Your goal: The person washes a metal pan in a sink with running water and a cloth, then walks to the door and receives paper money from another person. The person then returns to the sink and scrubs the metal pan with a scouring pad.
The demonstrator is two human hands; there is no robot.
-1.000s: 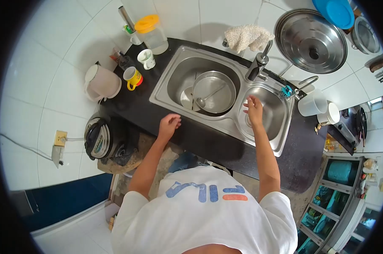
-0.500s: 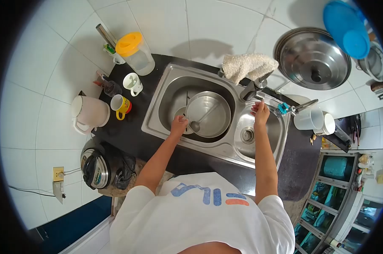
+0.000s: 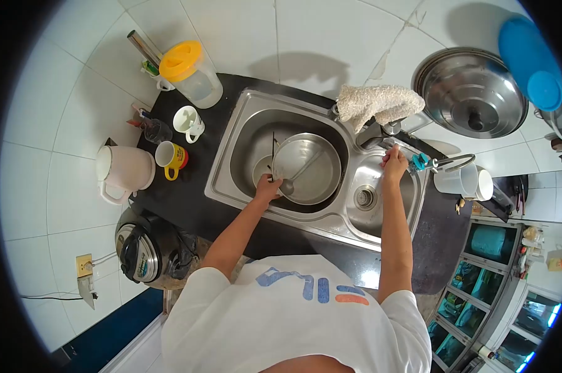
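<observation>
A wide metal bowl [image 3: 315,183] sits in the large basin of the steel sink [image 3: 240,140]. Inside it lies a ladle [image 3: 287,187], its handle slanting up to the right. My left hand [image 3: 268,188] is closed at the bowl's left rim, close to the ladle's head. Partly under the wide bowl's left side is a smaller dish [image 3: 262,169], with dark thin sticks [image 3: 273,146] leaning beside it. My right hand [image 3: 394,166] is over the small basin, just below the faucet [image 3: 375,135]. Its fingers are curled together; whatever they may hold is hidden.
A cloth [image 3: 380,102] drapes over the faucet. Left of the sink stand a yellow-lidded pitcher [image 3: 197,78], a white mug [image 3: 189,124], a yellow mug [image 3: 171,158] and a kettle [image 3: 125,168]. To the right are a curved tap [image 3: 455,163] and plastic containers [image 3: 455,179].
My left hand has edged right and down against the bowl's rim. My right hand has shifted right, its fingers now curled below the faucet. The whole view has turned slightly.
</observation>
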